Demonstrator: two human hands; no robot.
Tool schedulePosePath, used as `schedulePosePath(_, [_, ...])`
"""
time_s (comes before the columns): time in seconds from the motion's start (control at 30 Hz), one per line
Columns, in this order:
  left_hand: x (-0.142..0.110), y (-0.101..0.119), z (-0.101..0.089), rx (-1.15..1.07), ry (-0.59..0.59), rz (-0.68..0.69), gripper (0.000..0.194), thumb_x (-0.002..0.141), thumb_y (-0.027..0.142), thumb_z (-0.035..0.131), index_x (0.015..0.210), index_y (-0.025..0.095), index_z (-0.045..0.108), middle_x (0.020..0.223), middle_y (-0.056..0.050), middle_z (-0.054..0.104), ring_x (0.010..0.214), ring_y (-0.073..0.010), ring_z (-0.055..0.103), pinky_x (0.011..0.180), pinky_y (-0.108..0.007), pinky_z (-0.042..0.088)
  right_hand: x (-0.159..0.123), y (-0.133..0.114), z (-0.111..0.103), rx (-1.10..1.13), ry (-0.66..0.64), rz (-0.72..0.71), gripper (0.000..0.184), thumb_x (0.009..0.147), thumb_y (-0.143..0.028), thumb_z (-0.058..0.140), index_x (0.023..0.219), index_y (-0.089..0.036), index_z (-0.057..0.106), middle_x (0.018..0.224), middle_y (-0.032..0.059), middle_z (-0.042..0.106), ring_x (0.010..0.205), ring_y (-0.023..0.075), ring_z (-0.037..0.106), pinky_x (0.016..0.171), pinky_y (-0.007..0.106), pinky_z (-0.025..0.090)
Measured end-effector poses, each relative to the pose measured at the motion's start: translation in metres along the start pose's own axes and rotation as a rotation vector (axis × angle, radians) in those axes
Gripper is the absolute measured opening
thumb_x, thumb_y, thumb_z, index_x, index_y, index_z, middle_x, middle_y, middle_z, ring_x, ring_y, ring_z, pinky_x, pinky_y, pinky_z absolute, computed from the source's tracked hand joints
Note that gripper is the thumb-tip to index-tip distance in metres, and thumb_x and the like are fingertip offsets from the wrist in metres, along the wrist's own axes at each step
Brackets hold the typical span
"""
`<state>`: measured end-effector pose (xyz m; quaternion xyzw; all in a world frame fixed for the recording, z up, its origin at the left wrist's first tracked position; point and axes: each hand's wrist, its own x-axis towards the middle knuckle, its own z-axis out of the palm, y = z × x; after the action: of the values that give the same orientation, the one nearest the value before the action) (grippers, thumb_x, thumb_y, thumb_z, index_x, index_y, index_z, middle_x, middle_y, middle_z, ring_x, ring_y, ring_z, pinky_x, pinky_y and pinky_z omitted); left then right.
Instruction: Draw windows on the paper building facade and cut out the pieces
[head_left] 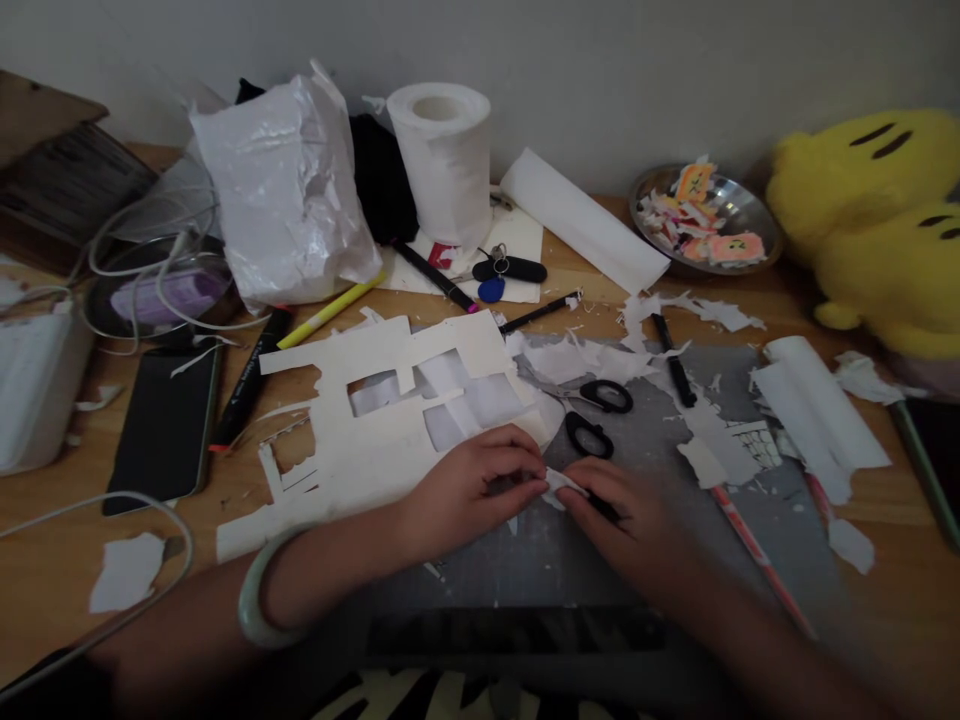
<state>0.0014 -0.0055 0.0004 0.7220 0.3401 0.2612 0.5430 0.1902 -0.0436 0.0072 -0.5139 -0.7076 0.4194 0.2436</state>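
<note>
Between my two hands is a small white piece of paper (561, 484). The fingertips of my left hand (495, 478) pinch its left end, while my right hand (619, 505) grips its right end between thumb and fingers. Something dark shows at the right palm, too shadowed to name. Behind the left hand lies a cream sheet of card (360, 440) with several openings cut out of it. A pair of scissors (592, 412) with black handles rests just beyond the right hand, its blades partly under scraps. Beneath everything is a grey cutting mat (480, 575).
Paper scraps (712, 450) and pens surround the mat. At the back stand a white plastic bag (281, 190), a paper roll (441, 165) and a metal bowl (705, 220) of scraps. A phone (165, 425) and white cable lie left; yellow plush toys (877, 220) sit right.
</note>
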Motion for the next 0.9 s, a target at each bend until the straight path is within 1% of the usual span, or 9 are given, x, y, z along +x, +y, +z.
schedulePosePath(0.1, [0.0001, -0.0005, -0.0001, 0.009, -0.004, 0.024, 0.013, 0.085, 0.022, 0.050, 0.085, 0.018, 0.061, 0.091, -0.006, 0.057, 0.083, -0.0138, 0.055, 0.073, -0.025, 0.044, 0.0016, -0.0019, -0.0006, 0.017, 0.003, 0.013, 0.018, 0.087, -0.025, 0.046, 0.076, -0.018, 0.059, 0.075, 0.0025, 0.060, 0.071, 0.0143, 0.058, 0.065, 0.025, 0.045])
schedulePosePath(0.27, [-0.0008, -0.0002, 0.0013, -0.036, 0.059, -0.047, 0.008, 0.080, 0.025, 0.056, 0.084, 0.018, 0.057, 0.089, -0.005, 0.056, 0.070, -0.0114, 0.052, 0.063, -0.023, 0.044, 0.0042, -0.0047, -0.0018, 0.064, 0.035, 0.067, 0.024, 0.086, -0.025, 0.045, 0.065, -0.018, 0.055, 0.066, -0.0003, 0.056, 0.062, 0.0118, 0.054, 0.057, 0.022, 0.042])
schedulePosePath(0.37, [-0.0012, -0.0023, 0.0025, -0.055, 0.049, -0.012, 0.009, 0.081, 0.024, 0.056, 0.086, 0.018, 0.059, 0.092, -0.005, 0.056, 0.071, -0.0109, 0.052, 0.064, -0.023, 0.044, 0.0039, -0.0034, -0.0017, 0.081, 0.057, 0.058, 0.026, 0.086, -0.025, 0.045, 0.063, -0.018, 0.054, 0.064, -0.0008, 0.054, 0.061, 0.0116, 0.053, 0.057, 0.022, 0.041])
schedulePosePath(0.47, [-0.0015, -0.0049, 0.0035, -0.073, 0.049, 0.013, 0.013, 0.081, 0.024, 0.055, 0.092, 0.019, 0.061, 0.096, -0.006, 0.055, 0.071, -0.0104, 0.053, 0.063, -0.022, 0.044, 0.0034, -0.0010, -0.0011, 0.075, 0.064, 0.054, 0.026, 0.087, -0.026, 0.044, 0.064, -0.018, 0.054, 0.062, -0.0013, 0.051, 0.059, 0.0114, 0.052, 0.055, 0.022, 0.040])
schedulePosePath(0.53, [-0.0017, -0.0052, 0.0039, -0.066, 0.031, 0.024, 0.012, 0.081, 0.024, 0.056, 0.091, 0.019, 0.062, 0.095, -0.005, 0.056, 0.073, -0.0112, 0.054, 0.064, -0.023, 0.044, 0.0033, -0.0001, -0.0004, 0.068, 0.061, 0.037, 0.027, 0.087, -0.026, 0.043, 0.064, -0.018, 0.054, 0.062, -0.0013, 0.051, 0.059, 0.0113, 0.051, 0.055, 0.022, 0.040])
schedulePosePath(0.63, [-0.0018, -0.0037, 0.0042, -0.025, -0.009, 0.043, 0.008, 0.080, 0.024, 0.057, 0.081, 0.018, 0.062, 0.091, -0.004, 0.057, 0.079, -0.0130, 0.055, 0.070, -0.024, 0.044, 0.0029, 0.0000, 0.0014, 0.062, 0.061, -0.026, 0.025, 0.087, -0.024, 0.043, 0.065, -0.017, 0.055, 0.064, -0.0008, 0.053, 0.062, 0.0114, 0.052, 0.059, 0.022, 0.040])
schedulePosePath(0.7, [-0.0020, -0.0024, 0.0045, -0.008, -0.029, 0.052, 0.010, 0.081, 0.025, 0.057, 0.076, 0.018, 0.061, 0.089, -0.004, 0.057, 0.082, -0.0135, 0.055, 0.074, -0.025, 0.043, 0.0023, -0.0003, 0.0027, 0.059, 0.074, -0.052, 0.024, 0.087, -0.023, 0.044, 0.067, -0.017, 0.056, 0.066, -0.0004, 0.055, 0.065, 0.0114, 0.053, 0.061, 0.022, 0.040])
schedulePosePath(0.77, [-0.0022, -0.0014, 0.0051, -0.008, -0.033, 0.053, 0.012, 0.082, 0.026, 0.055, 0.076, 0.018, 0.061, 0.088, -0.004, 0.056, 0.083, -0.0138, 0.054, 0.076, -0.026, 0.042, 0.0017, -0.0006, 0.0035, 0.055, 0.093, -0.047, 0.024, 0.087, -0.024, 0.044, 0.067, -0.017, 0.056, 0.066, -0.0006, 0.054, 0.064, 0.0114, 0.052, 0.061, 0.022, 0.039])
schedulePosePath(0.9, [-0.0033, 0.0008, 0.0076, 0.000, 0.053, 0.028, 0.014, 0.084, 0.028, 0.051, 0.080, 0.017, 0.058, 0.084, -0.003, 0.055, 0.081, -0.0148, 0.053, 0.075, -0.027, 0.041, 0.0006, -0.0019, 0.0038, 0.069, 0.089, 0.015, 0.027, 0.086, -0.028, 0.043, 0.063, -0.017, 0.050, 0.058, -0.0034, 0.045, 0.056, 0.0105, 0.047, 0.053, 0.021, 0.035])
